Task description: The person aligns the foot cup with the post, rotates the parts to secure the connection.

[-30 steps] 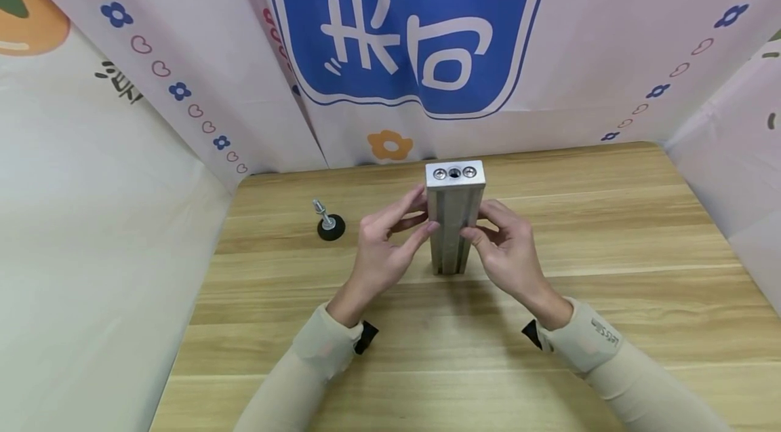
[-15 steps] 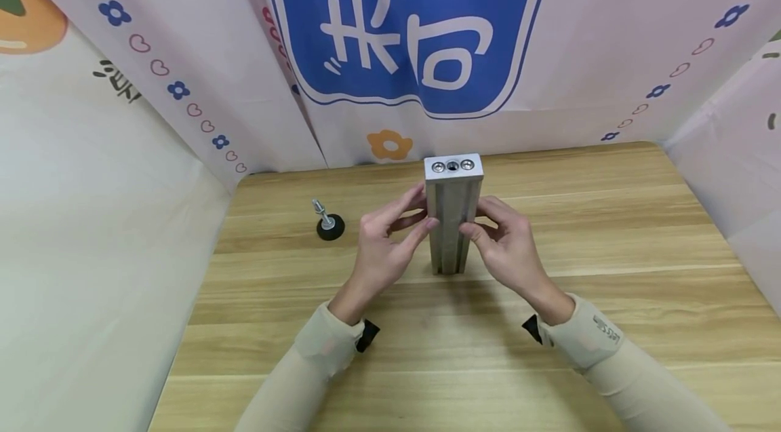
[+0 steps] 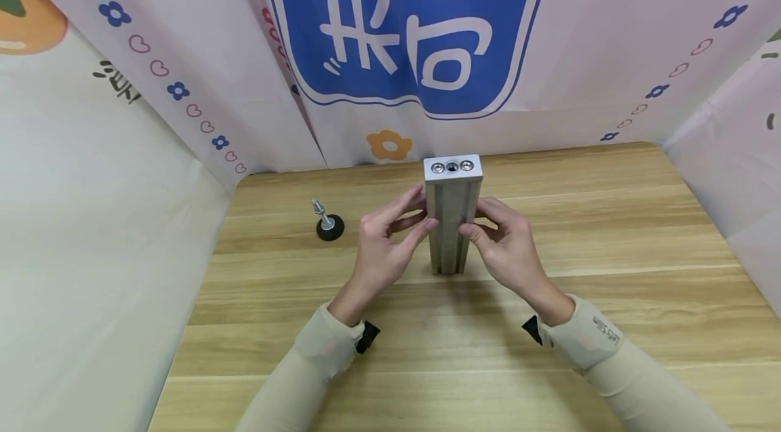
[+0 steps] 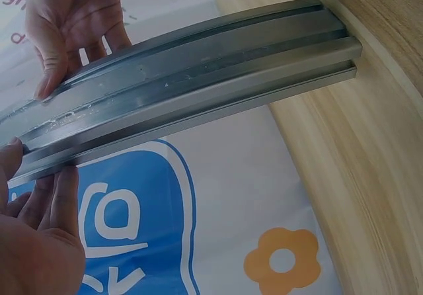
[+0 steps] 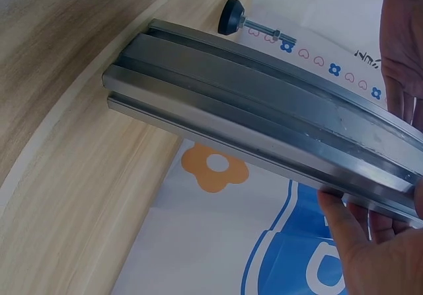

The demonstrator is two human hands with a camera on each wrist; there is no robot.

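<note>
A slotted aluminium profile (image 3: 450,228) stands upright on the wooden table in the head view. Its top end plate (image 3: 453,168) carries two screws with a hole between them. My left hand (image 3: 390,235) grips the profile from the left, thumb on the near face and fingers at the side and back. From the right, my right hand (image 3: 506,245) grips it in a mirrored way, the thumb on its near edge. Both wrist views show the slots along the profile (image 4: 198,63) and its lower end at the wood. The fingertips behind it are partly hidden.
Left of the hands, a levelling foot (image 3: 330,226) with a black round base and a threaded stud stands on the wooden table (image 3: 610,235). Printed cloth walls (image 3: 579,45) close off the back and sides, right behind the table's far edge.
Between one second and half a second ago the profile's top rose slightly in the head view and shifted a little left, with both hands still gripping it. Since then it has barely moved.
</note>
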